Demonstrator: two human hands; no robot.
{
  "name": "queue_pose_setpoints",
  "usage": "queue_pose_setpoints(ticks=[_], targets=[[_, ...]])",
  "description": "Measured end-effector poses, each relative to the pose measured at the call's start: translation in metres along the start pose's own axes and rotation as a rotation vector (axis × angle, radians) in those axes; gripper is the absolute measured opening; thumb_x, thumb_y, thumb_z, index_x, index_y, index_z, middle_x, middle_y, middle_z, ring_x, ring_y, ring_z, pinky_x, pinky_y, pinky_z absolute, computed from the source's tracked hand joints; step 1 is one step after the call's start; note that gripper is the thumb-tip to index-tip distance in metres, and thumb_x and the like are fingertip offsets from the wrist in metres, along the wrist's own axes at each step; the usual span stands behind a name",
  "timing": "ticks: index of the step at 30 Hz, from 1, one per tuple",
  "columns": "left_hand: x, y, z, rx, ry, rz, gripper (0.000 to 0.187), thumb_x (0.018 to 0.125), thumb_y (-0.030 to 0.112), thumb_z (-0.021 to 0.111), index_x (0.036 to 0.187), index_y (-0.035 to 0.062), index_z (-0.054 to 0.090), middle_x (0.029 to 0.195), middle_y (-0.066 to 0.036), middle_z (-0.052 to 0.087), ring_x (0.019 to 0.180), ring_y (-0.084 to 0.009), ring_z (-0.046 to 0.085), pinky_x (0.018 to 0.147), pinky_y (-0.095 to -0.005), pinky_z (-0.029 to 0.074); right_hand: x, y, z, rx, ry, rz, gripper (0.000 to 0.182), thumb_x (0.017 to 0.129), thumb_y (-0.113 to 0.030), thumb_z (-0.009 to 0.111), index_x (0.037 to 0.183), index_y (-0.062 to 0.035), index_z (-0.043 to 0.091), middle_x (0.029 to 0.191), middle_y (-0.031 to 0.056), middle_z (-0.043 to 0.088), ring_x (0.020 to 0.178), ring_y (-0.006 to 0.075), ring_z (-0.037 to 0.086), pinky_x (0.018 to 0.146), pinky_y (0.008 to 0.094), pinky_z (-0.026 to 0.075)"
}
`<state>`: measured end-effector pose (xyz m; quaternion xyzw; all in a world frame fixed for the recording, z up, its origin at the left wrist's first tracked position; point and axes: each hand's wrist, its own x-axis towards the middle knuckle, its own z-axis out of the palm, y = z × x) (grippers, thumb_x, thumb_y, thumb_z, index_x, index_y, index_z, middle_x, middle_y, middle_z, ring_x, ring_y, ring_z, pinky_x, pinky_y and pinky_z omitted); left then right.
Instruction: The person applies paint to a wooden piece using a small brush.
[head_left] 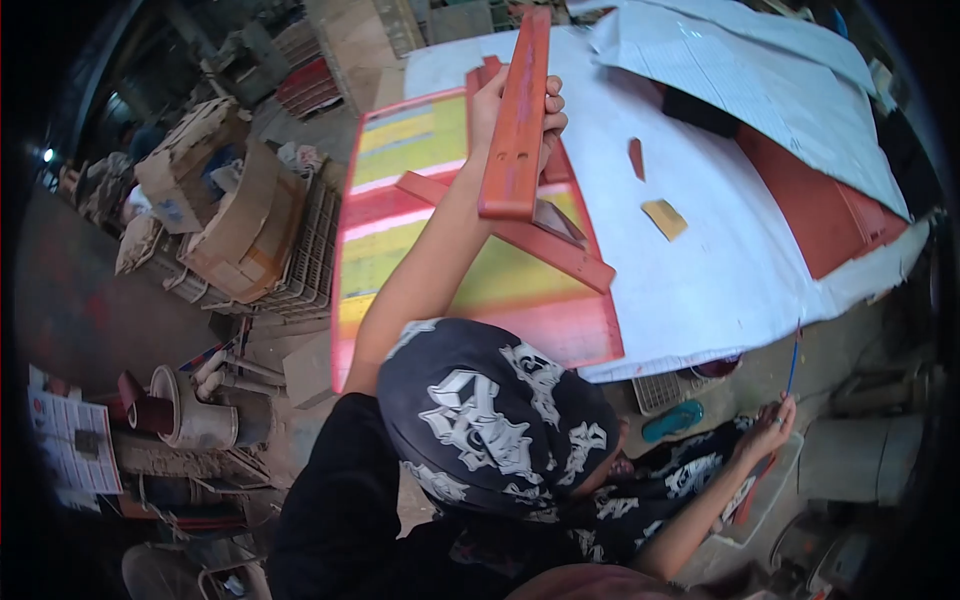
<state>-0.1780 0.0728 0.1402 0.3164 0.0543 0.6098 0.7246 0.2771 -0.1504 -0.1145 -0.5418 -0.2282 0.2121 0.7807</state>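
My left hand [548, 115] reaches over the table and grips a red-painted wooden frame [515, 130]. One thick bar of the frame points up toward the camera, with small holes near its lower end. Another red bar crosses beneath it, over a striped yellow, green and pink board [390, 255]. Low on the right, my right hand [768, 428] is closed around a thin blue stick [794, 368] with a dark reddish tip, which looks like a paintbrush. The fingers of the left hand are partly hidden behind the bar.
White sheeting [690, 270] covers the table, bearing a tan scrap [664, 219] and a small red piece [637, 158]. Red panels [815, 210] lie under a lifted sheet. Cardboard boxes [240, 235] stand left. A head in patterned cloth [490, 420] blocks the lower middle.
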Motion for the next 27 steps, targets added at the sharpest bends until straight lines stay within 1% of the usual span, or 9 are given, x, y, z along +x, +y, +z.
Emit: queue_pose_setpoints(ticks=[1,4,8,9,12,16,20,21,27], targets=[[-0.002,0.011,0.006,-0.107,0.083,0.015,0.027,0.099,0.014,0.04,0.115,-0.007,0.046,0.084,-0.013,0.051,0.065,-0.014,0.045,0.053,-0.0217,0.041,-0.001,-0.001,0.001,-0.028,0.016,-0.003,0.025,0.099,-0.022,0.053,0.107,0.0011,0.059,0.063,-0.0058,0.036,0.055,0.0031,0.031,0.052,0.0221,0.025],[-0.006,0.047,0.002,-0.197,0.205,0.093,0.026,0.098,0.009,0.038,0.115,-0.0078,0.047,0.08,-0.012,0.05,0.064,-0.014,0.044,0.053,-0.0209,0.039,-0.002,0.001,-0.001,-0.031,0.011,-0.036,0.025,0.099,-0.021,0.053,0.107,0.001,0.06,0.063,-0.005,0.036,0.056,0.0042,0.03,0.053,0.0227,0.026],[-0.016,0.063,0.031,0.054,0.612,0.328,0.022,0.096,0.022,0.045,0.103,0.0011,0.051,0.073,-0.009,0.049,0.064,-0.0159,0.048,0.057,-0.0276,0.044,0.0,0.003,-0.003,-0.047,0.0,-0.029,0.027,0.1,-0.022,0.052,0.11,0.0013,0.06,0.063,-0.0049,0.036,0.056,0.004,0.03,0.053,0.023,0.026],[-0.018,0.065,0.028,0.126,0.574,0.37,0.026,0.097,0.032,0.046,0.098,0.0062,0.051,0.075,-0.008,0.051,0.066,-0.0167,0.051,0.06,-0.0322,0.046,0.0,0.002,-0.003,-0.051,-0.009,-0.037,0.027,0.1,-0.022,0.052,0.11,0.0014,0.06,0.063,-0.0049,0.036,0.056,0.0038,0.03,0.053,0.0229,0.026],[-0.013,0.066,0.018,0.391,0.491,0.551,0.026,0.099,0.033,0.043,0.097,0.0076,0.051,0.075,-0.006,0.051,0.068,-0.0168,0.052,0.063,-0.0342,0.046,0.002,0.005,-0.002,-0.084,-0.01,-0.064,0.027,0.1,-0.023,0.051,0.108,0.0009,0.06,0.062,-0.0054,0.034,0.056,0.0033,0.029,0.053,0.0228,0.026],[-0.016,0.06,0.029,1.04,0.443,0.766,0.039,0.101,0.024,0.045,0.13,-0.0015,0.041,0.068,0.0,0.048,0.06,-0.0064,0.048,0.055,-0.0231,0.041,-0.001,0.002,0.0,-0.09,-0.001,-0.072,0.026,0.1,-0.023,0.051,0.108,0.0001,0.06,0.06,-0.0057,0.033,0.054,0.0032,0.029,0.052,0.0223,0.026],[-0.017,0.041,0.037,1.233,0.369,0.968,0.062,0.091,0.012,0.06,0.141,-0.0016,0.026,0.069,0.001,0.05,0.055,-0.0034,0.048,0.051,-0.0188,0.04,0.003,0.007,-0.003,-0.083,0.0,-0.08,0.024,0.1,-0.023,0.051,0.106,-0.0013,0.06,0.06,-0.0062,0.035,0.052,0.0026,0.029,0.05,0.0218,0.025],[-0.017,0.043,0.034,1.398,0.398,0.925,0.075,0.086,0.012,0.066,0.143,-0.0002,0.018,0.07,-0.001,0.054,0.056,-0.006,0.052,0.053,-0.0204,0.041,0.002,0.006,-0.003,-0.083,0.004,-0.08,0.024,0.1,-0.024,0.051,0.105,-0.0016,0.06,0.06,-0.0062,0.035,0.052,0.0026,0.029,0.05,0.0217,0.025],[-0.02,0.03,0.033,1.727,0.395,1.004,0.079,0.083,0.019,0.071,0.143,0.0046,0.021,0.067,-0.003,0.055,0.052,-0.0145,0.054,0.055,-0.0254,0.045,0.002,0.007,-0.008,-0.053,-0.026,-0.089,0.024,0.1,-0.024,0.052,0.103,-0.0019,0.06,0.059,-0.0064,0.035,0.051,0.0022,0.029,0.049,0.0214,0.024]])
